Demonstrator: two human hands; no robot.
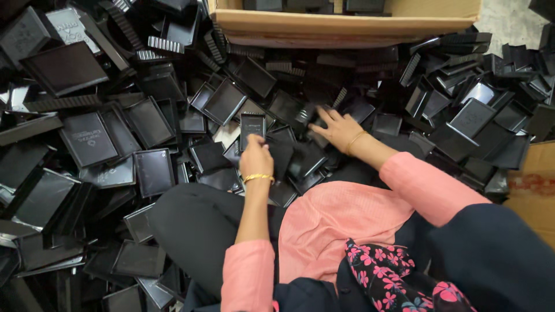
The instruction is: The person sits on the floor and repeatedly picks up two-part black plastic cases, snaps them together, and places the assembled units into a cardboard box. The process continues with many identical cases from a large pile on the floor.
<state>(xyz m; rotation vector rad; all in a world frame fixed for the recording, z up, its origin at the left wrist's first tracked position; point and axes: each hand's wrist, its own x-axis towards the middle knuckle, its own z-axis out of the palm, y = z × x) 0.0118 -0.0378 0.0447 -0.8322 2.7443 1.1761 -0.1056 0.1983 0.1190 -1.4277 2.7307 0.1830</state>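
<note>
among the heap of black lids (87,138) spread across the floor, i had the left hand (255,157) raised over the lap, its fingers closed round one small black lid (252,125) held upright with its inner face toward the camera. out in front, the right hand (339,130) lay flat on the pile, fingers spread wide and touching several pieces (300,115) just beside a ribbed strip; it gripped nothing that i could make out. a cardboard box (347,26) stood at the far edge of the heap, beyond both hands, with dark parts inside it. to my mind the step in hand was picking matching pieces out of the loose pile, so it seemed wise to keep the held lid pinched by its edges, not its glossy face, and steady above the lap while the other hand searched. i judged the right hand should slide one piece free from the top layer, not dig under, since the trays overlapped and leaned on each other and could slip. a second carton (535,185) sat at the right, near the pink sleeve (428,188).
</note>
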